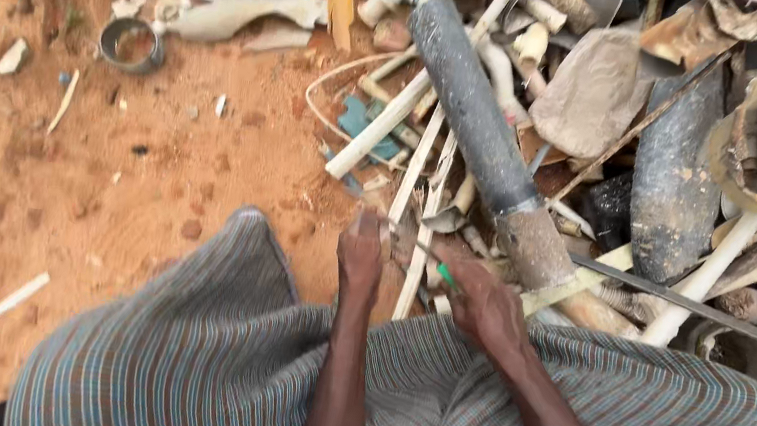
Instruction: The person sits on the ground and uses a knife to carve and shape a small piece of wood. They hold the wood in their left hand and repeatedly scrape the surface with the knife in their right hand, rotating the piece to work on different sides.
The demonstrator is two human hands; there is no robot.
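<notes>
Both hands low beside grey pipe (476, 107): left hand (359, 259) pressing flat on white strip (422, 240), right hand (485, 306) gripping green-handled tool (443, 273); strip's long axis running away, left nearer.

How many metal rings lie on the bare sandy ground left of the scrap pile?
1. A single dark metal ring lies on the red sand at upper left, beside a pale torn scrap. Others may be buried unseen within the scrap pile.
</notes>
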